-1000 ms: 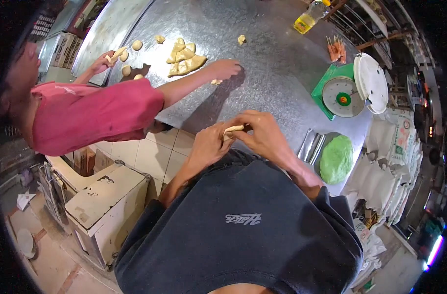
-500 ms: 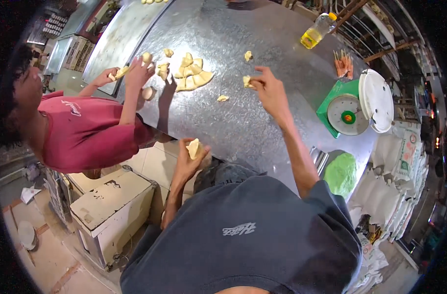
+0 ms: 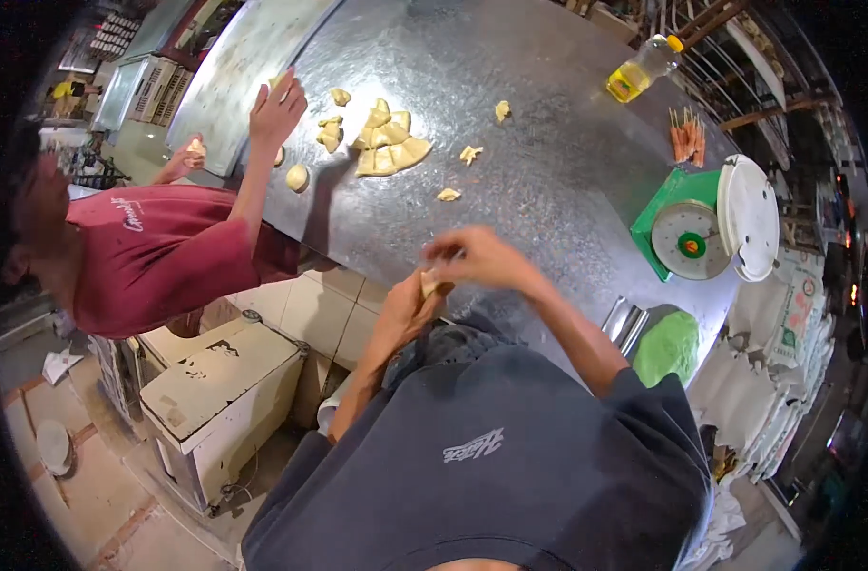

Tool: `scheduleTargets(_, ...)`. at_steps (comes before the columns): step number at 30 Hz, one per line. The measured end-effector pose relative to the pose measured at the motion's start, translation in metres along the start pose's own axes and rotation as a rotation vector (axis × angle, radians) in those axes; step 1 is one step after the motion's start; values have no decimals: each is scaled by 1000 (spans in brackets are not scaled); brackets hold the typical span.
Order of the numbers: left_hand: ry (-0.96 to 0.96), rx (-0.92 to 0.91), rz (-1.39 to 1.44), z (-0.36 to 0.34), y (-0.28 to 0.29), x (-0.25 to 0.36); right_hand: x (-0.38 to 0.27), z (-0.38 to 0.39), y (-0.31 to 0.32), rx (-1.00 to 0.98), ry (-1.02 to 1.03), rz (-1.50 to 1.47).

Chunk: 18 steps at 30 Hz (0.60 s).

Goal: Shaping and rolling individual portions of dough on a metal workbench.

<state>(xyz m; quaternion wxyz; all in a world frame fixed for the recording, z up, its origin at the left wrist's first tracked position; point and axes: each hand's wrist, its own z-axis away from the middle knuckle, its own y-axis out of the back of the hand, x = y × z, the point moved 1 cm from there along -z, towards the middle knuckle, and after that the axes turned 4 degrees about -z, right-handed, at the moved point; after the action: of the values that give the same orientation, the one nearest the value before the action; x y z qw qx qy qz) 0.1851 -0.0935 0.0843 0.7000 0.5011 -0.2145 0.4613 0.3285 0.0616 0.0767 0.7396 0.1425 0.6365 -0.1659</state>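
Observation:
Near the table's front edge my left hand (image 3: 407, 316) is closed around a piece of pale yellow dough (image 3: 431, 283), which pokes out at the fingertips. My right hand (image 3: 483, 258) reaches over the same piece; its fingers are curled and smeared by motion, so its grip is unclear. Farther up the metal table lie a torn dough scrap (image 3: 470, 154), a lower scrap (image 3: 448, 194) and a far scrap (image 3: 502, 110). Left of these sits a flattened mass of dough cut into wedges (image 3: 393, 155), with loose dough pieces (image 3: 330, 134) beside it.
At left a co-worker in a red shirt (image 3: 167, 247) handles dough near a dough ball (image 3: 297, 177). On the right stand a green scale (image 3: 686, 238), skewered sausages (image 3: 686, 141), an oil bottle (image 3: 645, 69), green dough (image 3: 667, 349) and a metal object (image 3: 625, 324).
My right hand has left a scrap on the table and come back to my left hand. My left hand has moved right with its dough. The co-worker's nearer hand has lifted away, leaving a ball.

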Motion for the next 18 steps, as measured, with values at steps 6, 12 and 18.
scheduleTargets(6,-132,-64,-121,-21,-8,20,-21,33,-9,227,-94,255)
scheduleTargets(12,-43,86,-103,-37,-5,36,-20,31,5,198,-283,129)
scheduleTargets(18,-132,-47,-162,-33,4,38,-12,23,26,261,-240,-248)
